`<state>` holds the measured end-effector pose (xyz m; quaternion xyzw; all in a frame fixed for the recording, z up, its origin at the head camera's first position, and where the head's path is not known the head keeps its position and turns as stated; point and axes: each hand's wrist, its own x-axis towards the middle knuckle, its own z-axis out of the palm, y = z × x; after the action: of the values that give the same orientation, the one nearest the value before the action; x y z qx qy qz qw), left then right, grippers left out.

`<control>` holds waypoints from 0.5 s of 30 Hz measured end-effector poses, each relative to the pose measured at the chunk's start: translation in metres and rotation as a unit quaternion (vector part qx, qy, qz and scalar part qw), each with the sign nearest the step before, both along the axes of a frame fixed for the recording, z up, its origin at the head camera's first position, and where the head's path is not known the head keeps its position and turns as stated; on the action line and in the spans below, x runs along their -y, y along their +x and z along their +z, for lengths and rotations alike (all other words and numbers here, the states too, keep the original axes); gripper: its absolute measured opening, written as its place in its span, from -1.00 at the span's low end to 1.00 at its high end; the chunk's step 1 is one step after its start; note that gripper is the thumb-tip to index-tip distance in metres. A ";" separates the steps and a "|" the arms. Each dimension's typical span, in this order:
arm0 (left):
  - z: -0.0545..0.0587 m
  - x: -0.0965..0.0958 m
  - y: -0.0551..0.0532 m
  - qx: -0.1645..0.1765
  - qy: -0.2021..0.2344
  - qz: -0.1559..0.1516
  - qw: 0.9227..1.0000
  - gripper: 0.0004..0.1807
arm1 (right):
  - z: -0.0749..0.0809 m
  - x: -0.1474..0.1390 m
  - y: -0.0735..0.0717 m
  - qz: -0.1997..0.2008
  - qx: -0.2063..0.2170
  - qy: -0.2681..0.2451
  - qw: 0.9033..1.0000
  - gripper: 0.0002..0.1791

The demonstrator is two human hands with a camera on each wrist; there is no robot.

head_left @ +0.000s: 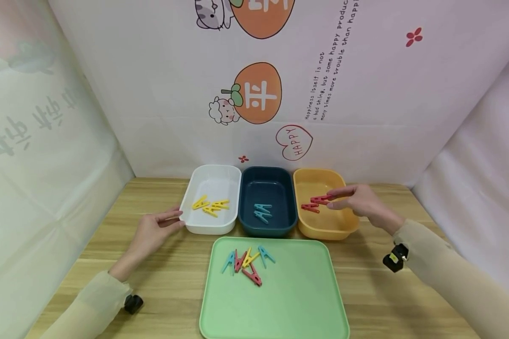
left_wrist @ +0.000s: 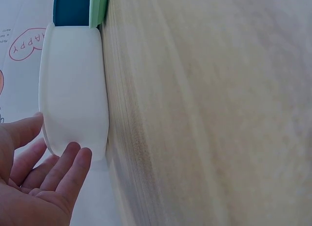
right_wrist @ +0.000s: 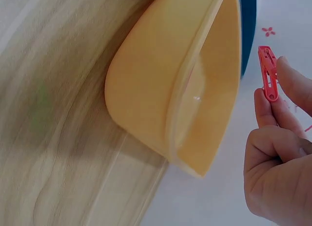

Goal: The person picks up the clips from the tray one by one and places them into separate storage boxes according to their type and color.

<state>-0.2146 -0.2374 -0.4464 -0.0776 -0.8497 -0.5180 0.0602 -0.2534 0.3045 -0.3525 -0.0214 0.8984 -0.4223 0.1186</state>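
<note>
My right hand (head_left: 360, 202) pinches a red clothespin (right_wrist: 268, 72) between thumb and fingers, held above the orange-yellow bin (head_left: 348, 226). Inside that bin lies another red clothespin (head_left: 310, 207). At the white bin (head_left: 208, 230), the fingertips of my left hand (head_left: 152, 233) are right at its left wall, fingers loosely extended; the left wrist view has the thumb by the rim and the fingers along the end wall. Three yellow clothespins (head_left: 209, 211) lie in the white bin. The dark blue bin (head_left: 267, 230) between them holds two light blue clothespins (head_left: 262, 207).
In front of the bins, a green tray (head_left: 288, 292) bears several mixed clothespins, among them a light blue clothespin (head_left: 266, 254) and a red clothespin (head_left: 252, 275). Behind the bins hangs a printed white cloth (head_left: 174, 117). The wooden table (head_left: 169, 282) extends on both sides.
</note>
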 end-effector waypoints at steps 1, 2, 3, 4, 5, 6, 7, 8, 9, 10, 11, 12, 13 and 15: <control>0.000 0.000 0.000 -0.001 0.000 0.000 1.000 -0.55 | -0.001 0.000 -0.002 0.002 0.005 0.002 1.000 -0.33; 0.000 0.000 0.000 -0.001 0.000 0.000 1.000 -0.55 | -0.002 0.000 -0.005 0.002 0.011 0.003 1.000 -0.34; 0.000 0.000 0.000 -0.001 0.000 0.000 1.000 -0.55 | -0.003 0.000 -0.008 0.003 0.014 0.004 1.000 -0.34; 0.000 0.000 0.000 -0.001 0.000 0.000 1.000 -0.55 | -0.005 0.000 -0.010 0.005 0.019 0.006 1.000 -0.35; 0.000 0.000 0.000 0.000 0.000 0.000 1.000 -0.55 | -0.006 0.000 -0.012 0.007 0.022 0.009 1.000 -0.35; 0.000 0.000 0.000 0.000 0.001 0.000 1.000 -0.55 | -0.007 0.001 -0.014 0.010 0.023 0.012 1.000 -0.37; 0.000 0.000 0.000 0.000 0.002 0.000 1.000 -0.55 | -0.008 0.002 -0.017 0.011 0.025 0.013 1.000 -0.38; 0.000 0.000 0.000 0.000 0.003 0.000 1.000 -0.55 | -0.009 0.003 -0.018 0.011 0.026 0.014 0.999 -0.40; 0.000 0.000 0.000 0.000 0.003 0.000 1.000 -0.55 | -0.010 0.004 -0.020 0.013 0.027 0.017 0.999 -0.41; 0.000 0.000 0.000 0.000 0.004 0.000 1.000 -0.55 | -0.011 0.005 -0.021 0.015 0.026 0.020 0.999 -0.42; 0.000 0.000 0.000 0.000 0.005 0.000 1.000 -0.55 | -0.012 0.006 -0.022 0.018 0.025 0.022 0.999 -0.43; 0.000 0.000 0.000 0.000 0.006 0.000 1.000 -0.55 | -0.013 0.007 -0.024 0.018 0.025 0.025 0.999 -0.45; 0.000 0.000 0.000 0.000 0.005 0.000 1.000 -0.55 | -0.015 0.007 -0.025 0.018 0.025 0.027 0.999 -0.46; 0.000 0.000 0.000 0.001 0.004 0.001 1.000 -0.55 | -0.018 0.008 -0.027 0.021 0.024 0.034 0.999 -0.48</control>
<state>-0.2148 -0.2372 -0.4464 -0.0765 -0.8478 -0.5213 0.0600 -0.2807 0.2961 -0.3701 -0.0259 0.9084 -0.3895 0.1497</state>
